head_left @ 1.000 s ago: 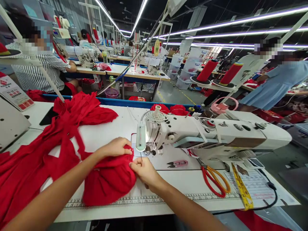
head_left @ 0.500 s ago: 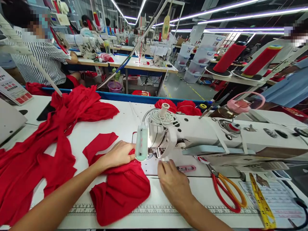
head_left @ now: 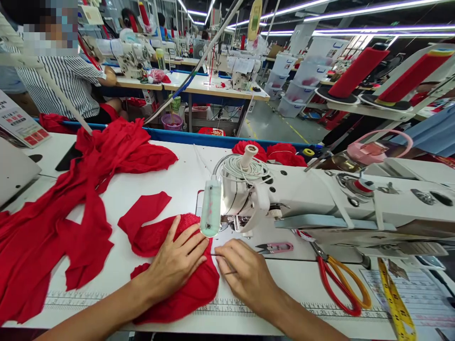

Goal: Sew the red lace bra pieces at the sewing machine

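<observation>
My left hand lies flat with fingers spread on a small piece of red fabric, just left of the needle area of the white sewing machine. My right hand rests on the table in front of the machine, its fingers drawn together at the fabric's right edge; a thin thread or pin seems to lie under them, too fine to name. A pale green guard hangs at the machine's head above the cloth.
A big heap of red fabric covers the table's left. Pink thread snips, red and orange scissors and a yellow tape measure lie right of my hands. Red thread cones stand behind. A person in a striped shirt sits at the back left.
My left hand opened from a grip to lying flat on the red piece. My right hand let go of the fabric, moved right, then came back to its edge. The view drew nearer.
</observation>
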`<state>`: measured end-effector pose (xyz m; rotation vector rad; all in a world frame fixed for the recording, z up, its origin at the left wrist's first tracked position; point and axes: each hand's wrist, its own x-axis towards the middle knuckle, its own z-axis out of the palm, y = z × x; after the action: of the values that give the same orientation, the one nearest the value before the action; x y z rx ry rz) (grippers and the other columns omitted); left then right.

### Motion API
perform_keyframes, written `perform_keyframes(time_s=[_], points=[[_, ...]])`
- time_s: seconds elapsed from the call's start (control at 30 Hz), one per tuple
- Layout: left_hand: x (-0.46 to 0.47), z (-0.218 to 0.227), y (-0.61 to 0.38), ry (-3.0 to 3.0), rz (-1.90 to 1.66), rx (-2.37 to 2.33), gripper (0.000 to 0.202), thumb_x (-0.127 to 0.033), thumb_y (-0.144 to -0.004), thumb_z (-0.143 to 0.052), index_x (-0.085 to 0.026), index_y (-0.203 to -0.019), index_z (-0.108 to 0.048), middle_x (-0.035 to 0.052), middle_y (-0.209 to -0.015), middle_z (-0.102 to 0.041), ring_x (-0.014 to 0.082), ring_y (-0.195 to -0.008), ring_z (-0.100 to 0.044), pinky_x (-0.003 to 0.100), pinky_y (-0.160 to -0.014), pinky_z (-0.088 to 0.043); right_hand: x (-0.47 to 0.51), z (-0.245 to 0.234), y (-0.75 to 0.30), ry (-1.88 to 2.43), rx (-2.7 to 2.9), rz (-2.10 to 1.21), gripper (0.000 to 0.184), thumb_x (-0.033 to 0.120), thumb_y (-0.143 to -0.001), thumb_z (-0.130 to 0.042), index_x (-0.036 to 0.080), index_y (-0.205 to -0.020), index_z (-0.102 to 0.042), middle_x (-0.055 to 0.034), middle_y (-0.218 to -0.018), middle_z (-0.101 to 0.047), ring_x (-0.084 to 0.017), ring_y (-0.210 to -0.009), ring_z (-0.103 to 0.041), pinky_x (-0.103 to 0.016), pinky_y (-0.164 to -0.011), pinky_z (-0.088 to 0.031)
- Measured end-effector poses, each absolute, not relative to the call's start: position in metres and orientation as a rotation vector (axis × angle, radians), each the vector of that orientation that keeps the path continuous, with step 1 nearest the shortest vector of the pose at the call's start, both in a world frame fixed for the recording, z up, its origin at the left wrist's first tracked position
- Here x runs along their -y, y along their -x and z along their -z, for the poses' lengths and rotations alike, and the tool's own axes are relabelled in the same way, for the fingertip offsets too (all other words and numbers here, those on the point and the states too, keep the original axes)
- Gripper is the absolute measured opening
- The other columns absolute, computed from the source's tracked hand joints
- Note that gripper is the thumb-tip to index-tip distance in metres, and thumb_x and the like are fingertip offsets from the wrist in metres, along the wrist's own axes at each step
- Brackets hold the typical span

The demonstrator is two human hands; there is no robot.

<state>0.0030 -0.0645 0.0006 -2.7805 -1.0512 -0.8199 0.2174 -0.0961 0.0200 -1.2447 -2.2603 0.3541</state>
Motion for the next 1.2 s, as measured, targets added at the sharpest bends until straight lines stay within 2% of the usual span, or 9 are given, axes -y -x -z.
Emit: perform_keyframes(time_s=[0.13, 0.23, 0.4, 0.53, 0.63, 0.83, 1.07, 1.2], points=[[0.063, 0.0, -0.002, 2.752, 0.839, 0.982, 0.023, -0.018, -0.099, -0.054, -0.015, -0.116, -0.069, 0.0071, -0.108, -0.076, 0.0237, -0.109, -0.066, 0.063, -0.124, -0.013, 0.078, -0.019, -0.22, 1.22, 2.371, -0.291, 0.024, 0.016, -0.1, -0.047, 0.022, -0.112, -0.067, -0.0053, -0.098, -0.066, -0.017, -0.08, -0.06, -0.027, -0.066, -0.045], [0.061, -0.003, -0.001, 2.756, 0.859, 0.963, 0.021, -0.016, -0.098, -0.056, -0.018, -0.113, -0.07, 0.0066, -0.108, -0.076, 0.0245, -0.11, -0.066, 0.069, -0.122, -0.009, 0.074, -0.015, -0.222, 1.266, 2.418, -0.27, 0.023, 0.017, -0.1, -0.047, 0.022, -0.108, -0.068, -0.0047, -0.095, -0.067, -0.017, -0.078, -0.061, -0.026, -0.061, -0.042], [0.061, 0.001, 0.0, 2.753, 0.825, 0.954, 0.023, -0.013, -0.096, -0.056, -0.021, -0.111, -0.071, 0.0068, -0.109, -0.076, 0.0264, -0.113, -0.065, 0.075, -0.119, -0.008, 0.073, -0.008, -0.218, 1.381, 2.21, -0.388, 0.024, 0.025, -0.103, -0.046, 0.022, -0.099, -0.069, -0.004, -0.09, -0.068, -0.015, -0.078, -0.065, -0.025, -0.065, -0.044], [0.061, 0.003, 0.0, 2.732, 0.825, 0.932, 0.022, -0.011, -0.095, -0.056, -0.019, -0.108, -0.072, 0.0086, -0.109, -0.076, 0.0275, -0.114, -0.065, 0.077, -0.118, -0.008, 0.067, -0.008, -0.209, 1.534, 2.162, -0.425, 0.014, 0.031, -0.098, -0.057, 0.023, -0.09, -0.067, -0.0011, -0.088, -0.069, -0.015, -0.072, -0.065, -0.025, -0.058, -0.038], [0.061, 0.002, -0.001, 2.73, 0.819, 0.931, 0.023, -0.011, -0.095, -0.056, -0.019, -0.109, -0.072, 0.0087, -0.107, -0.076, 0.0274, -0.113, -0.065, 0.077, -0.117, -0.008, 0.062, -0.007, -0.205, 1.638, 2.164, -0.351, 0.01, 0.031, -0.094, -0.06, 0.023, -0.092, -0.065, -0.0019, -0.093, -0.07, -0.017, -0.072, -0.064, -0.026, -0.056, -0.034], [0.061, 0.001, -0.002, 2.737, 0.834, 0.918, 0.023, -0.01, -0.095, -0.055, -0.017, -0.11, -0.071, 0.0088, -0.107, -0.076, 0.0272, -0.114, -0.065, 0.077, -0.118, -0.004, 0.062, -0.003, -0.207, 1.608, 2.182, -0.247, 0.009, 0.03, -0.096, -0.058, 0.023, -0.098, -0.063, -0.0016, -0.093, -0.07, -0.017, -0.074, -0.064, -0.027, -0.058, -0.035], [0.061, 0.005, 0.0, 2.761, 0.814, 0.948, 0.025, -0.011, -0.096, -0.054, -0.021, -0.111, -0.071, 0.0076, -0.11, -0.075, 0.0265, -0.112, -0.066, 0.078, -0.117, -0.004, 0.066, -0.001, -0.216, 1.453, 2.395, -0.075, 0.023, 0.021, -0.102, -0.044, 0.022, -0.093, -0.065, -0.0032, -0.086, -0.067, -0.016, -0.07, -0.06, -0.029, -0.053, -0.029], [0.062, 0.004, 0.001, 2.781, 0.805, 0.975, 0.023, -0.013, -0.095, -0.056, -0.023, -0.111, -0.071, 0.0068, -0.111, -0.075, 0.0257, -0.11, -0.066, 0.077, -0.118, -0.005, 0.068, -0.004, -0.225, 1.501, 2.269, -0.103, 0.024, 0.023, -0.103, -0.043, 0.022, -0.098, -0.066, -0.0046, -0.094, -0.071, -0.016, -0.073, -0.062, -0.027, -0.056, -0.034]])
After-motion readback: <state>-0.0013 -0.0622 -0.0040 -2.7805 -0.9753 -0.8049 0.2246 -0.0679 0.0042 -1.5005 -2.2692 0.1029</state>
